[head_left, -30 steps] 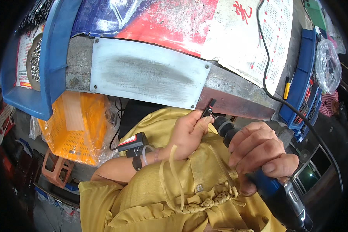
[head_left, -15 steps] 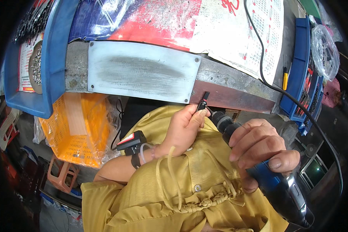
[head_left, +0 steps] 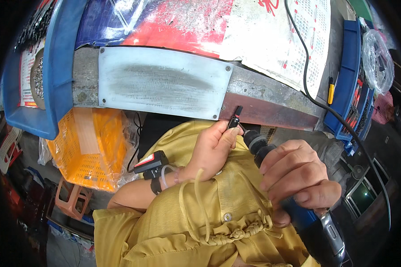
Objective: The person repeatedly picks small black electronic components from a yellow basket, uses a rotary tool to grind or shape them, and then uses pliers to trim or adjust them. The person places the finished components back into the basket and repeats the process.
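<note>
Between the thumb and fingers of my left hand (head_left: pixel 212 149) is a small black part with a red mark (head_left: pixel 235 118), held just off the bench's front edge. My right hand (head_left: pixel 296 175) wraps round a dark blue and black electric screwdriver (head_left: pixel 309 229), whose body slants down to the lower right. Its grey and black nose (head_left: pixel 257 144) points up-left at the black part. The bit's tip is close beside my left fingertips; whether it touches the part I cannot make out. A strapped black device with a red and white label (head_left: pixel 150 163) sits on my left wrist.
A scuffed white plate (head_left: pixel 162 84) is fixed to the bench edge by corner screws. Blue bins (head_left: pixel 61 66) stand left, with small metal pieces, and blue trays (head_left: pixel 346 75) right. A black cable (head_left: pixel 321 105) crosses the right side. An orange basket (head_left: pixel 91 171) sits below left.
The view has shifted slightly. My right hand and the screwdriver have moved a little to the left, and the screwdriver stands a bit steeper. My left hand keeps its hold on the black part.
</note>
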`<state>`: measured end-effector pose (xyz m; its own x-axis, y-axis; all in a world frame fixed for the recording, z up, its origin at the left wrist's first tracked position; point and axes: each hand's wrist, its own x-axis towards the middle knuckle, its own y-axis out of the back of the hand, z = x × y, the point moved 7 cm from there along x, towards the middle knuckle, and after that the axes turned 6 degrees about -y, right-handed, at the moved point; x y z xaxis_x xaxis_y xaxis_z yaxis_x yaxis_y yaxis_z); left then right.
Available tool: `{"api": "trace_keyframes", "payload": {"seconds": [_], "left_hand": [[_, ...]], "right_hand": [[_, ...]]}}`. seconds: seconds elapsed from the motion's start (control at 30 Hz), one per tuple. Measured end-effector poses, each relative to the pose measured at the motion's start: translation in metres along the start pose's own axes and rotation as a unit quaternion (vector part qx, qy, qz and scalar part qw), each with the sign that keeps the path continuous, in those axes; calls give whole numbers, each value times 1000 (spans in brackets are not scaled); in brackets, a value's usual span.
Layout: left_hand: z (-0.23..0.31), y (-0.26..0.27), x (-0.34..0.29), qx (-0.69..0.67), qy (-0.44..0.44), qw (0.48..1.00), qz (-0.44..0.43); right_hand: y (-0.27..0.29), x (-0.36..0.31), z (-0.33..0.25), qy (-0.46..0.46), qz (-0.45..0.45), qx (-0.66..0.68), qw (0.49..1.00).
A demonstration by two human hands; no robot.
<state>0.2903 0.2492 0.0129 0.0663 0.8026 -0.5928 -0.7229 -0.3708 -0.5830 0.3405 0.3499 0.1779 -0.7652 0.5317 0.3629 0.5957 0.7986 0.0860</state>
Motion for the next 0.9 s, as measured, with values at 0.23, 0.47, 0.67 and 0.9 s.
{"api": "trace_keyframes", "payload": {"seconds": [0.23,0.47,0.67,0.9], "left_hand": [[1,1,1,26,-15,1000,0],[-1,0,0,-5,19,1000,3],[-1,0,0,-4,4,1000,6],[8,1,-1,-3,58,998,-33]], "right_hand": [[3,1,8,-1,32,20,999],[9,4,14,-10,14,37,999],[9,3,11,0,1,33,999],[34,1,18,-45,182,103,977]]}}
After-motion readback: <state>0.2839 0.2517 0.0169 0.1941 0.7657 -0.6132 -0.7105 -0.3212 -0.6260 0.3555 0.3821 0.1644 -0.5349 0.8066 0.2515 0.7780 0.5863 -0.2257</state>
